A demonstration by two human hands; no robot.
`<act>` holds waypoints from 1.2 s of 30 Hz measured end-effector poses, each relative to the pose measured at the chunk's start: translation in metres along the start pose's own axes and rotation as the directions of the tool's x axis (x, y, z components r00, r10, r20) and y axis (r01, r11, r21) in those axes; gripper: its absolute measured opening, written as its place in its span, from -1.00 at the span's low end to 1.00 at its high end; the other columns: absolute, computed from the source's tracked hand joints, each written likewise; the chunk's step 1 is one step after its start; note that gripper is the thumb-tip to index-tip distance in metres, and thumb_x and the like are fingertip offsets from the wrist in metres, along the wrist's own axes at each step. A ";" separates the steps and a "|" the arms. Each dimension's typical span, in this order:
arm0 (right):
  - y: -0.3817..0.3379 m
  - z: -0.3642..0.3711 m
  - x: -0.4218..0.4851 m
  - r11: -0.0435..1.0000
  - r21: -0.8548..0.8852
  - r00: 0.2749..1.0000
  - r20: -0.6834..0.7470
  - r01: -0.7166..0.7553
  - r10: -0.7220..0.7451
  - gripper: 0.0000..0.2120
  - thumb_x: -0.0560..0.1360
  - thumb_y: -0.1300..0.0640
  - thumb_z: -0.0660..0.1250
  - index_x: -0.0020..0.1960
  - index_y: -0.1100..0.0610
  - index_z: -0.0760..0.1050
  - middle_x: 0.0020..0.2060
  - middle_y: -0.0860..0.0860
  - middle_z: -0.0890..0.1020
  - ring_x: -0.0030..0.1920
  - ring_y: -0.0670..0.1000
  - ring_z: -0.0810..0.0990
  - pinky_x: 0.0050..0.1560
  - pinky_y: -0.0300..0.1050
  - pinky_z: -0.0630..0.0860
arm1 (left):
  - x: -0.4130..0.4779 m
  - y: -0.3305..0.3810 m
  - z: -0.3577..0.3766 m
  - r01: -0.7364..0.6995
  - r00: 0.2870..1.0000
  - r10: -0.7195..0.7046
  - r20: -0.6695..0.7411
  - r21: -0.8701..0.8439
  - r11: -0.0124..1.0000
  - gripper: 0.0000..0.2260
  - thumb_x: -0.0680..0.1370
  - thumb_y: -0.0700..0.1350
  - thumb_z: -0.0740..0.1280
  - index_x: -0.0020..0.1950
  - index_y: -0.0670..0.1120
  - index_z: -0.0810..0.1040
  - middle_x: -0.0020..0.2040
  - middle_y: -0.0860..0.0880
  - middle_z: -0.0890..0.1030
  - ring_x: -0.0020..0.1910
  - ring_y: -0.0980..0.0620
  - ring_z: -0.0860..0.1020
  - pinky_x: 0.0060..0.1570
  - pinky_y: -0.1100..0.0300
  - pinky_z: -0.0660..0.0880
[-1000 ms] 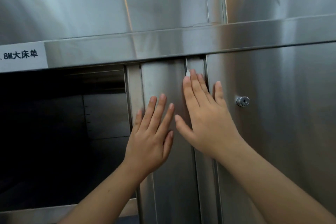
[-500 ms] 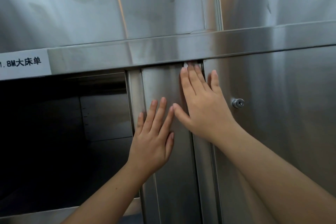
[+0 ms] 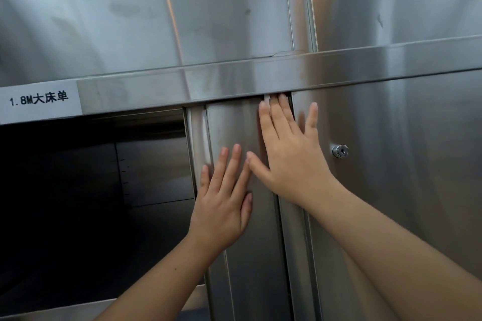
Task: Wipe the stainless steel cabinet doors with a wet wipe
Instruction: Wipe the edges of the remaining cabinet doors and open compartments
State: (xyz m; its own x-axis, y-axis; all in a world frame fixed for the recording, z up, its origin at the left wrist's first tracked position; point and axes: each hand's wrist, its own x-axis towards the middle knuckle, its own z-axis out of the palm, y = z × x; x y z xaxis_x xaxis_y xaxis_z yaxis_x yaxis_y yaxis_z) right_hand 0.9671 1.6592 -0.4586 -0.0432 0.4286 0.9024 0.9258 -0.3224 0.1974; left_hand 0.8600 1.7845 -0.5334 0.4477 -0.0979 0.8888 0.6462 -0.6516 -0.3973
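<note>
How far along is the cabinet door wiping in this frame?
Done: nothing can be confirmed as clean; smudges show on the upper panel. In hand: the right hand presses a white wipe, barely visible at its fingertips, up the door edge just under the horizontal rail, while the left hand lies flat on the sliding door. Left: the door with the lock and the upper panels.

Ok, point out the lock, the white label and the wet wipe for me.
lock (image 3: 340,151), head view, centre of the round keyhole face.
white label (image 3: 39,101), head view, its printed middle.
wet wipe (image 3: 267,98), head view, white edge above the right fingertips.
</note>
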 end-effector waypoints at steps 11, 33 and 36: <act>-0.011 0.008 -0.040 0.999 0.038 0.999 -0.046 -0.011 0.013 -0.33 0.45 -0.08 0.06 0.37 0.38 0.30 0.37 0.34 0.29 0.38 0.30 0.28 0.29 0.33 0.06 | 0.001 0.001 -0.004 -0.015 1.000 0.015 -0.005 0.018 1.000 -0.50 0.58 0.00 0.05 0.50 -0.13 0.13 0.51 -0.17 0.12 0.50 -0.13 0.06 0.43 -0.12 -0.01; -0.035 0.002 -0.031 0.987 0.009 0.986 -0.034 0.161 -0.161 -0.41 0.48 0.03 0.09 0.41 0.36 0.25 0.42 0.32 0.17 0.43 0.27 0.18 0.34 0.26 0.19 | -0.025 -0.034 -0.010 -0.224 0.975 0.224 0.004 -0.007 0.975 -0.52 0.56 -0.02 0.10 0.46 -0.15 0.24 0.47 -0.11 0.23 0.46 -0.05 0.18 0.39 -0.09 0.04; -0.038 0.005 -0.016 0.979 -0.058 0.981 0.026 0.194 -0.193 -0.42 0.48 0.04 0.18 0.40 0.36 0.26 0.43 0.29 0.16 0.44 0.25 0.16 0.36 0.26 0.16 | -0.028 -0.036 -0.008 -0.221 0.975 0.221 -0.010 -0.007 0.975 -0.52 0.56 -0.02 0.10 0.46 -0.15 0.23 0.47 -0.11 0.22 0.47 -0.04 0.16 0.41 -0.08 0.00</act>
State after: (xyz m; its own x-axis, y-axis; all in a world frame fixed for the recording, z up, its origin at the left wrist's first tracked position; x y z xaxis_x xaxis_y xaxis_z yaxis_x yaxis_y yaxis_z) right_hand 0.9346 1.6693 -0.4821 -0.2113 0.5049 0.8369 0.8762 -0.2816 0.3911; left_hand 0.8193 1.8049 -0.5425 0.5730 -0.2469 0.7815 0.5273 -0.6189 -0.5821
